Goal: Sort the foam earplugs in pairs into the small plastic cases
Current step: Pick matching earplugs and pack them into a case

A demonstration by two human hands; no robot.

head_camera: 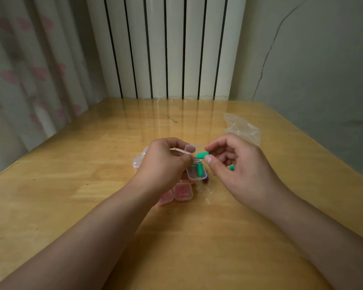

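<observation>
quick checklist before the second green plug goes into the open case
1. Case open: ok. The left hand holds the clear case with its lid raised.
2. First plug seated: ok. One green earplug lies inside the case.
3. Second plug in grip: ok. The right hand pinches a green earplug between thumb and forefinger, just above the case.
4. Colour match: ok, both green.
5. Room for it: cannot tell; the left hand hides part of the case.
6. Stray plug: not ok. Another green piece shows beneath the right hand; whether held or on the table is unclear.
</observation>
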